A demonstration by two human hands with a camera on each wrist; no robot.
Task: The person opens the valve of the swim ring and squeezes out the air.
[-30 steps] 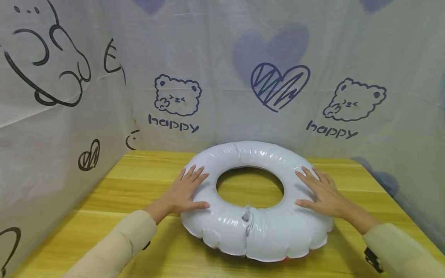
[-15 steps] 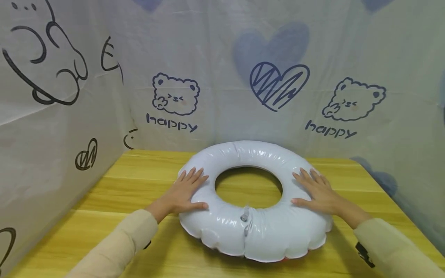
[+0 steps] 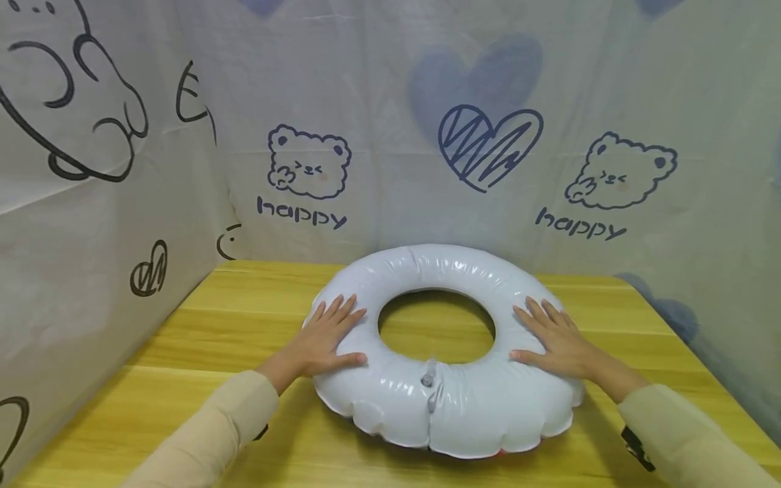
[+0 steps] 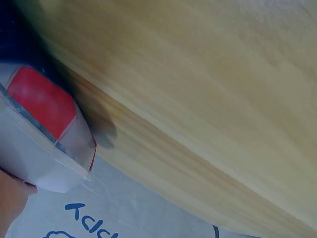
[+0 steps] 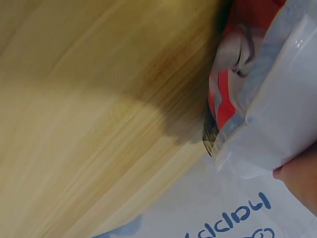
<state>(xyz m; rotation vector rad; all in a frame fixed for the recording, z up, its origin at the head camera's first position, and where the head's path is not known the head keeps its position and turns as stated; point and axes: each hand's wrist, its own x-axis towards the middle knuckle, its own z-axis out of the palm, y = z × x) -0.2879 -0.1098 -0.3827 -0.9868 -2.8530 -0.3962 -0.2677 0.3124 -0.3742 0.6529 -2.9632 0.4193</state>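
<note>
My right hand: slightly further in on the white inflatable ring than a second ago, apparently steadying it. My left hand: opposite side. My fingers: spread wide, gripping nothing. Ring: on the wooden table, glossy, plump, outer seam puckered, clear valve nearside, red panel underneath.

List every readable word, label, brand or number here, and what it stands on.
"happy": backdrop cloth, under the left bear drawing.
"happy": same cloth, under the right bear drawing.
Wrist views: upside-down lettering on cloth, partly cut off.
White inflatable ring: none readable.
</note>
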